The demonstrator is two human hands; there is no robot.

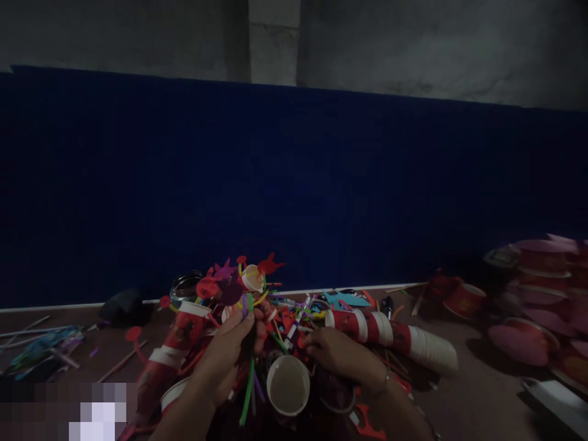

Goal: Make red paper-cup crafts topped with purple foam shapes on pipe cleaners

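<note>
My left hand (234,343) is closed around a thin green strip (248,389) and a purple strip (259,386), whose lower ends hang below the fingers. Purple and red cut-out shapes (225,272) show just above this hand, though I cannot tell whether they join the strips. My right hand (337,352) reaches into the pile with curled fingers close to a white-and-purple marker pen (296,324); its fingertips are over red pieces, and what they grip is hard to make out. Between both hands a paper cup (288,386) stands with its mouth towards me.
Red paper cups lie in a nested stack (390,334) on the right and another stack (168,352) leans on the left. Blurred red and pink cups (542,294) are piled at far right. A dark blue panel (294,190) stands behind. Colourful strips (46,349) lie left.
</note>
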